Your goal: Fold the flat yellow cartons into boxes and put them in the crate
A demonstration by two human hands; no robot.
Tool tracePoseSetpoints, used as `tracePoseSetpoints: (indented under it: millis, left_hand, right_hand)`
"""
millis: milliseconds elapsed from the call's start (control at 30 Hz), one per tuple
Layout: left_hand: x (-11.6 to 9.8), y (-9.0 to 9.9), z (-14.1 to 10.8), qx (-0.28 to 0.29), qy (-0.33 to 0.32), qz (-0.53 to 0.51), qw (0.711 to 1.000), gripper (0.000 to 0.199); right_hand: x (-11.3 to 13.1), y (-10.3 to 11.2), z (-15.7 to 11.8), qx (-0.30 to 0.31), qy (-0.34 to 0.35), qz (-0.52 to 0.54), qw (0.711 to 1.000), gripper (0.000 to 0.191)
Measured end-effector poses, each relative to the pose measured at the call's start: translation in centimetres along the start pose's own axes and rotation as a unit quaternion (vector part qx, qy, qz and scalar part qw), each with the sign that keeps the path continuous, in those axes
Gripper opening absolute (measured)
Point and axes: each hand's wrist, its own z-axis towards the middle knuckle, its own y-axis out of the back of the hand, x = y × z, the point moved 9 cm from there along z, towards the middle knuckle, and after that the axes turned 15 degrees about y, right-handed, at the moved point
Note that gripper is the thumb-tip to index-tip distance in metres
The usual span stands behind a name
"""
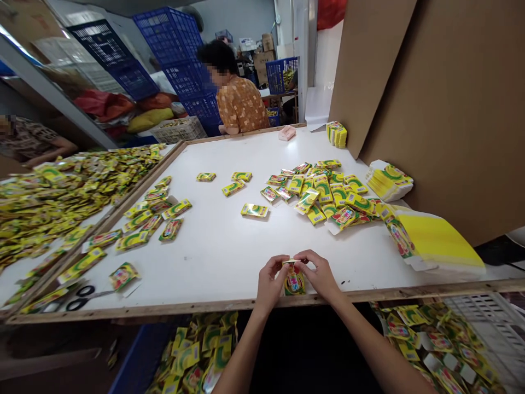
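Observation:
A small yellow and green box (294, 282) stands near the front edge of the white table (213, 246), between my two hands. My left hand (272, 279) pinches its top end from the left with thumb and fingertips. From the right, my right hand (316, 272) grips the same top end, thumb close to the other thumb. A pile of similar boxes (322, 189) lies beyond my hands to the right, and a single box (255, 210) lies flat ahead of them.
Black-handled scissors (82, 298) lie at the front left by more boxes (137, 220). Stacked flat cartons (438, 235) are at the right, beside a cardboard sheet (451, 120). A wooden rim (164, 309) edges the table. A person (241, 104) sits at the far side; another is at the left.

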Motion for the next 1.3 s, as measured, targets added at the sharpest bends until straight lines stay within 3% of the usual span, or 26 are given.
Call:
tracePoseSetpoints:
  millis: [133, 467, 800, 867, 1000, 1067, 1167, 1233, 1300]
  left_hand:
    - [0.3, 0.7, 0.0, -0.038, 0.017, -0.016, 0.999, 0.025]
    - [-0.2, 0.2, 0.6, -0.042, 0.017, -0.009, 0.999, 0.022]
    - [-0.6, 0.7, -0.6, -0.036, -0.031, 0.062, 0.997, 0.019]
    - [-1.4, 2.8, -1.7, -0.089, -0.045, 0.078, 0.992, 0.021]
    - [-2.8, 10.6, -5.5, -0.212, -0.025, 0.161, 0.964, 0.03]
    - [-3.6, 14.6, -7.5, -0.239, -0.017, 0.243, 0.94, 0.031]
    - [-4.7, 19.4, -10.6, -0.298, -0.023, 0.325, 0.897, 0.033]
    - [-4.8, 20.8, -11.9, -0.336, -0.022, 0.324, 0.884, 0.035]
    - [-4.2, 20.1, -11.9, -0.338, -0.013, 0.29, 0.895, 0.036]
  right_hand:
    - [0.4, 0.1, 0.0, -0.007, 0.007, -0.03, 1.0, 0.02]
    - [-1.0, 0.2, 0.1, -0.034, -0.057, 0.007, 0.998, 0.02]
    - [-0.6, -0.5, -0.6, 0.019, -0.034, 0.034, 0.999, 0.019]
    - [-1.2, 0.5, 0.3, 0.01, -0.024, -0.003, 1.0, 0.022]
    - [-3.6, 4.3, 3.9, -0.044, -0.024, -0.194, 0.98, 0.024]
    - [-5.3, 5.6, 6.0, -0.039, -0.054, -0.28, 0.958, 0.026]
    - [-7.7, 6.4, 8.1, -0.038, -0.123, -0.281, 0.951, 0.04]
    - [-8.4, 6.2, 8.6, -0.04, -0.144, -0.246, 0.958, 0.043]
    - [-8.6, 5.6, 8.2, -0.036, -0.15, -0.211, 0.965, 0.04]
